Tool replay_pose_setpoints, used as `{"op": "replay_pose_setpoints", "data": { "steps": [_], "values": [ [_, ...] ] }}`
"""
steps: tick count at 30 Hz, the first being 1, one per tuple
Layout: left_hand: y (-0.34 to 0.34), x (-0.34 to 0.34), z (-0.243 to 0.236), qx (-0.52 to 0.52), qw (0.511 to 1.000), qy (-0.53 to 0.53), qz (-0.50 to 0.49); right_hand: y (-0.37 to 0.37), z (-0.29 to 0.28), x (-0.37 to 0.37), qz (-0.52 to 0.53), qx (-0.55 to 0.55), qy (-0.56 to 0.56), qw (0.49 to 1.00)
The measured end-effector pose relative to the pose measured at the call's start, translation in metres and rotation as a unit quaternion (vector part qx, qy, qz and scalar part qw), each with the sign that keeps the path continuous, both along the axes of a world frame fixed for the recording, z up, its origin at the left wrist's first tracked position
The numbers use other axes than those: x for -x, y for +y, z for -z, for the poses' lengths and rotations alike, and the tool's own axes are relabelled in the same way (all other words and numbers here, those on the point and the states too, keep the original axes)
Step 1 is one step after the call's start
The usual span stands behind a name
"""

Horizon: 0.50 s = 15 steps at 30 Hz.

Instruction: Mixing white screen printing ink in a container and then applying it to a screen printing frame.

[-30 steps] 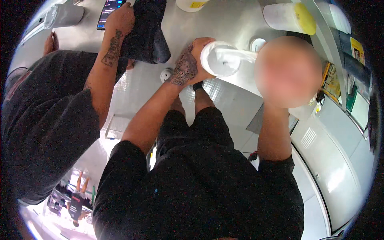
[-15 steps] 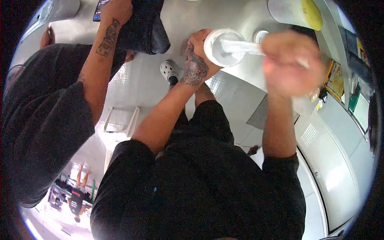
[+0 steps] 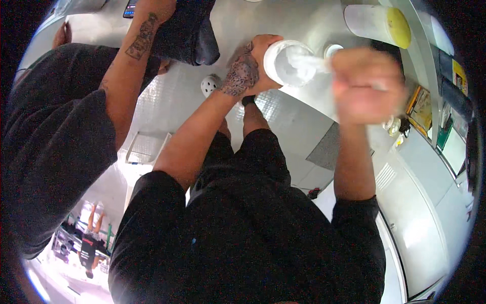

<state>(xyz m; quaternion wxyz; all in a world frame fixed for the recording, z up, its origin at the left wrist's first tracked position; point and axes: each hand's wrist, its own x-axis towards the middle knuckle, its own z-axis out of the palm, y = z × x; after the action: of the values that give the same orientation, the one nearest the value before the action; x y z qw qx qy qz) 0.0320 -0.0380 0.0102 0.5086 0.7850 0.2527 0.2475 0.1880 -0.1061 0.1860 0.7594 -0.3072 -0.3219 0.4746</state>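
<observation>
My left hand (image 3: 247, 70) is closed around a white round tub (image 3: 272, 63) at the counter's front edge, its tattooed back upward. In the tub's mouth is a white, smeared stirring utensil (image 3: 316, 65), its tip in pale white material. My right hand (image 3: 368, 87), blurred by motion, is closed on the utensil's outer end at the tub's right. A small white round lid or pot (image 3: 331, 49) lies just behind the utensil. Further back on the right stands a cylindrical white container with a yellow end (image 3: 374, 25).
A co-worker's tattooed arm (image 3: 131, 66) is at left, their hand (image 3: 157, 9) by a phone (image 3: 128, 11) and dark cloth (image 3: 190, 35). The steel counter (image 3: 248, 23) crosses the top. Packages (image 3: 420, 109) line the right side. A white plastic chair (image 3: 139, 152) and distant person (image 3: 88, 251) are lower left.
The tub, held in my left hand, has shifted slightly up and to the right in the picture. My right hand has moved, with the utensil still in the tub.
</observation>
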Motion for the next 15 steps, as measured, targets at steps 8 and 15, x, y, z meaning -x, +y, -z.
{"op": "replay_pose_setpoints", "data": {
  "steps": [8,15],
  "values": [
    [0.007,-0.002,0.001,0.035,0.999,0.0,0.038,-0.007,0.028,0.017,0.063,0.144,-0.172,0.972],
    [0.024,-0.001,-0.008,0.03,0.995,-0.004,0.099,-0.023,0.038,0.011,0.069,0.037,-0.119,0.99]
  ]
}}
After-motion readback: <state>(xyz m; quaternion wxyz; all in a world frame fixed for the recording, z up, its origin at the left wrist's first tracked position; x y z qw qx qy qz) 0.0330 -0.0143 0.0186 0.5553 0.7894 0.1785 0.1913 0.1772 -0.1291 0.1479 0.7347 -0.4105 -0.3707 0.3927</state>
